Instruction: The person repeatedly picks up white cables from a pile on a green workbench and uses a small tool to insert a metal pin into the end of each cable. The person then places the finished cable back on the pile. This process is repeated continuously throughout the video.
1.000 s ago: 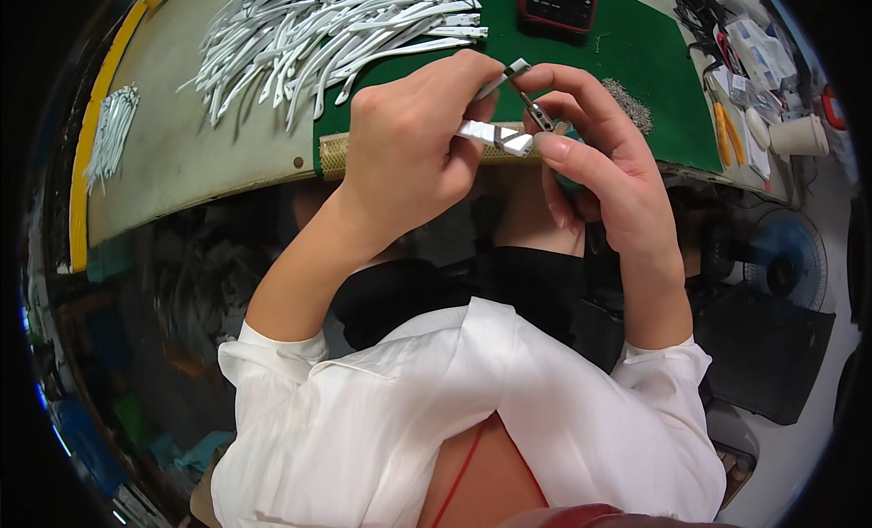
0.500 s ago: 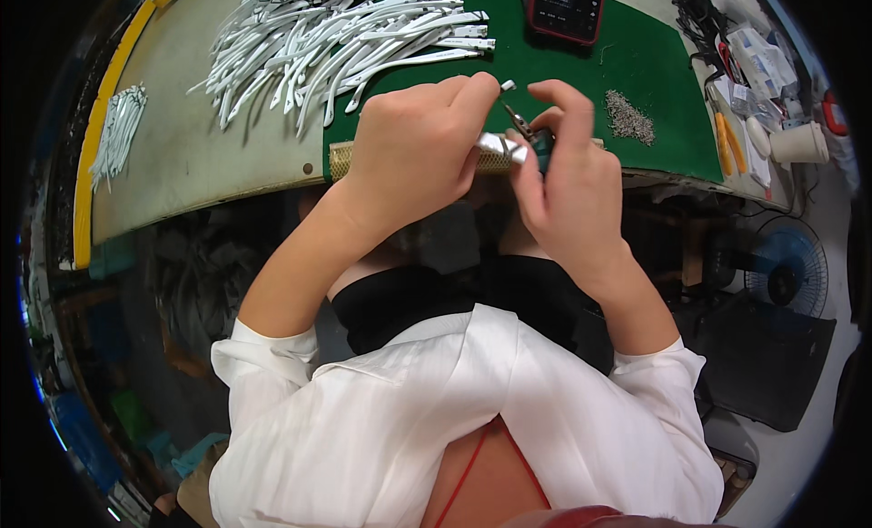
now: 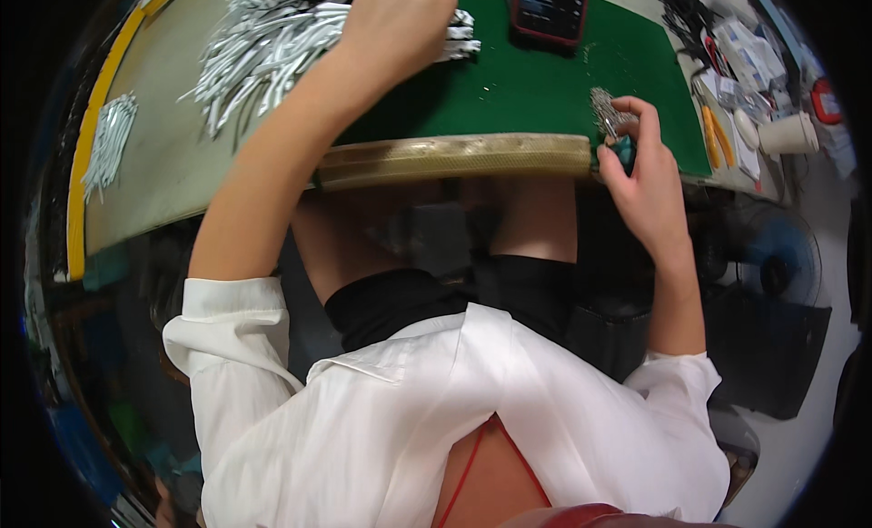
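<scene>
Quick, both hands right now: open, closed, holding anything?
Left hand: closed, on the pile of white strips; grip hidden.
Right hand: closed on a small teal-handled tool, beside small metal parts.

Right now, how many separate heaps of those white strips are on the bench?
2. The big heap of white strips lies at the top, under the left hand. A small bundle lies apart near the yellow edge. More may be hidden beyond the frame.
</scene>
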`<action>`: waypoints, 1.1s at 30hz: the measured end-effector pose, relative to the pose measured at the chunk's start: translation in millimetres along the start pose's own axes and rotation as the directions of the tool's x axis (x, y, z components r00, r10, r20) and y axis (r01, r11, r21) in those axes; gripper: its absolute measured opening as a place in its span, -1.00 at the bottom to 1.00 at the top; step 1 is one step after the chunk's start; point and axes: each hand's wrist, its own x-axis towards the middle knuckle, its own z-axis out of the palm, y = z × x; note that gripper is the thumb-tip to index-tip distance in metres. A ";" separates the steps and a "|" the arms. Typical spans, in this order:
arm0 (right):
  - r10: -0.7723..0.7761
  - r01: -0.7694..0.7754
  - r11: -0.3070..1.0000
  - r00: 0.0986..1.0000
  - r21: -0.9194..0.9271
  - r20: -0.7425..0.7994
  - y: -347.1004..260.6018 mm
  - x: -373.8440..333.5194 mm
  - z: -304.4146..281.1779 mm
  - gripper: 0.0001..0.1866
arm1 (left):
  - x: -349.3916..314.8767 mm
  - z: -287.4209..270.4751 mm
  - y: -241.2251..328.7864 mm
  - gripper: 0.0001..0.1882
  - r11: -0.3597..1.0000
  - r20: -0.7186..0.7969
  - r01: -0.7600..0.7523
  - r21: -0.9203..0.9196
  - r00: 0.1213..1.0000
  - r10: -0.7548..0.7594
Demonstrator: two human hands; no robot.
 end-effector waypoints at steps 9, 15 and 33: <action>-0.101 0.149 0.978 0.950 -0.144 0.294 28.2 10.0 -28.2 -0.66 | 11.2 0.6 -7.0 -0.91 0.995 0.106 0.093 -0.039 0.991 -0.088; -0.113 0.168 0.973 0.945 -0.157 0.308 29.8 15.6 -26.1 -0.69 | 10.1 -44.3 14.0 -0.65 0.906 -0.010 0.161 -0.391 0.984 -0.179; -0.087 0.166 0.964 0.935 -0.206 0.344 17.9 24.7 -21.5 -0.66 | -33.4 -70.5 47.8 -0.76 0.510 0.237 0.349 -0.786 0.932 -0.273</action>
